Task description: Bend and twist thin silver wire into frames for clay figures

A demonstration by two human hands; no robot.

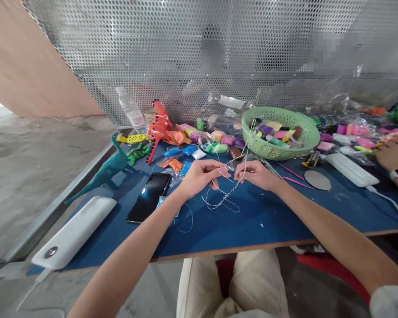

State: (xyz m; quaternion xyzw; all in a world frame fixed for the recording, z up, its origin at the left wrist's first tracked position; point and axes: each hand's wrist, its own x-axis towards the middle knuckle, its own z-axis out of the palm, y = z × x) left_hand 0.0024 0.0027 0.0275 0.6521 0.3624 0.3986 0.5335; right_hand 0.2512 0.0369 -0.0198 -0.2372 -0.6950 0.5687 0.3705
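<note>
A thin silvery wire [223, 201], bent into loops and partly twisted together, hangs between my hands above the blue table. My left hand [204, 174] pinches the wire between thumb and fingers. Close beside it on the right, my right hand [254, 173] is closed on another part of the same wire. One twisted length rises past the right fingers toward the green basket [278, 152]. Loose loops dangle below both hands. A black phone [149, 197] lies left of my left hand, with small blue and orange clay packets [175, 164] just beyond it.
Clay dinosaurs, one teal [108, 170] and one red-orange [159, 123], stand at the left. White power banks [74, 232] lie at both sides. Pink tools [298, 182] and a grey oval plate [317, 180] sit at right. Another person's hand [393, 152] rests at far right. Perforated metal [172, 53] bounds the back.
</note>
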